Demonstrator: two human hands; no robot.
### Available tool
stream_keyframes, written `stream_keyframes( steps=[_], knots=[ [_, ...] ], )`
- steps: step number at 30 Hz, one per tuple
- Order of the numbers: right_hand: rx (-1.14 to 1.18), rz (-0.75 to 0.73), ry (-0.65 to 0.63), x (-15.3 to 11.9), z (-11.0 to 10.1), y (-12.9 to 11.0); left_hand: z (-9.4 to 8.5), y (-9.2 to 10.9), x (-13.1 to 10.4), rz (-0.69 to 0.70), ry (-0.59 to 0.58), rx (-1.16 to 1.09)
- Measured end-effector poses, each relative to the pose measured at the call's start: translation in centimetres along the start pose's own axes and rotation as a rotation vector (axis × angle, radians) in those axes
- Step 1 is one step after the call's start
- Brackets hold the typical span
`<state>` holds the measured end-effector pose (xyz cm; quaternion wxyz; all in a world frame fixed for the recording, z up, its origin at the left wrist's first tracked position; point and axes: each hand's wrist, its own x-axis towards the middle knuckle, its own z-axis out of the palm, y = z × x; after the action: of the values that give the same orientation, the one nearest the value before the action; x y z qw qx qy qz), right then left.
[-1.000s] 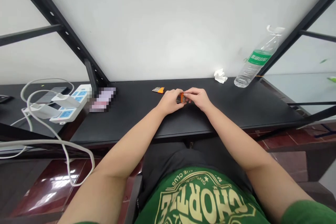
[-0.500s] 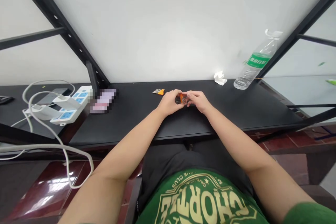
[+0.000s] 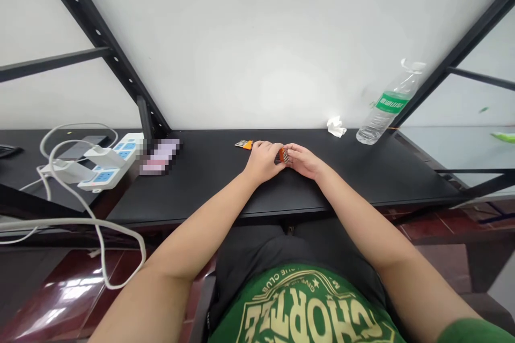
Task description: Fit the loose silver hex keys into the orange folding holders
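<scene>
Just above the black table (image 3: 193,187), my left hand (image 3: 264,162) is closed around one side of an orange holder with thin metal bits (image 3: 284,156). From the other side my right hand (image 3: 304,161) reaches it, fingers bent and fingertips at the bits. Both hands touch or nearly touch around the holder, and part of it is hidden by the left fingers. A second orange holder with metal bits (image 3: 247,144) lies on the table, just beyond and left of my left hand.
A clear bottle with a green label (image 3: 390,102) leans at the back right, near crumpled white tissue (image 3: 336,126). On the left are a white power strip (image 3: 116,163) with looping cables, a blurred pinkish item (image 3: 161,156) and a black metal frame (image 3: 108,51).
My left hand has turned and moved slightly right, covering more of the holder. The holder has shifted slightly right, and my right hand's fingers have changed pose. The camera view has shifted a little.
</scene>
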<state>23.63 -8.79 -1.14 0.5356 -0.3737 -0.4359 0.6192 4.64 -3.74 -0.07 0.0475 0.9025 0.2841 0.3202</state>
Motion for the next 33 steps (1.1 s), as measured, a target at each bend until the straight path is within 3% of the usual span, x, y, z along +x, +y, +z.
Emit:
stream_keyframes(
  steps=[9,15,33],
  knots=[
    [-0.023,0.037,-0.012,0.4,0.5,0.3,0.2,0.6,-0.1,0.007,0.02,0.044],
    [-0.051,0.066,0.054,0.7,1.0,0.2,0.4,0.5,-0.1,0.004,0.052,0.055],
    [-0.145,0.096,0.07,1.1,0.3,0.7,0.9,-0.1,0.1,-0.01,-0.041,0.095]
  ],
)
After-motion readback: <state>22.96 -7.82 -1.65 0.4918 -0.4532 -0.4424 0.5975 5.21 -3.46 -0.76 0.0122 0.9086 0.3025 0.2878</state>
